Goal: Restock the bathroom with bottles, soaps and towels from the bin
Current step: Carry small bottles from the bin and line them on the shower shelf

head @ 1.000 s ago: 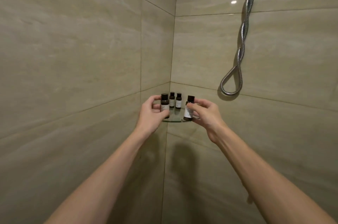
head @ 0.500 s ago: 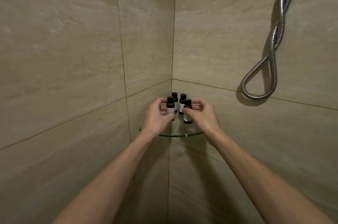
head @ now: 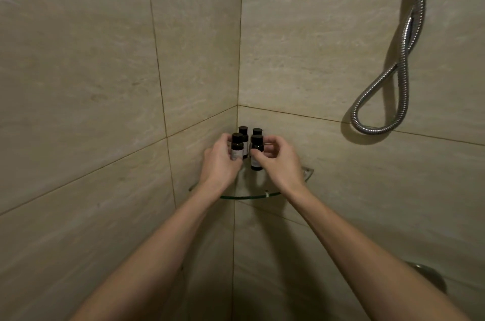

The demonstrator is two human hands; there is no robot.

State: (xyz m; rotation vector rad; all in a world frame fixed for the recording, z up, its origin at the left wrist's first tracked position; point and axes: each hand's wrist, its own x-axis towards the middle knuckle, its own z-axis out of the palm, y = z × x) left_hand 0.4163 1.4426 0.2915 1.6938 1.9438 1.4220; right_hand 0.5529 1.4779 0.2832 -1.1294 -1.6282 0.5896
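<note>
A glass corner shelf [head: 246,196] is fixed in the tiled shower corner. Several small dark bottles with black caps stand upright on it. My left hand [head: 219,163] grips the front left bottle [head: 237,146]. My right hand [head: 278,160] grips the front right bottle [head: 256,148]. Two more bottles stand behind them against the corner, the back left bottle [head: 243,131] and the back right bottle [head: 257,131]. My fingers hide the lower parts of the front bottles.
Beige tiled walls meet at the corner [head: 240,58]. A looped chrome shower hose [head: 388,89] hangs on the right wall. A round metal fitting [head: 427,276] shows at the lower right, partly behind my right forearm.
Both hands have brought their bottles inward and back, close in front of the two rear bottles. The view has tilted down, so more of the glass shelf shows.
</note>
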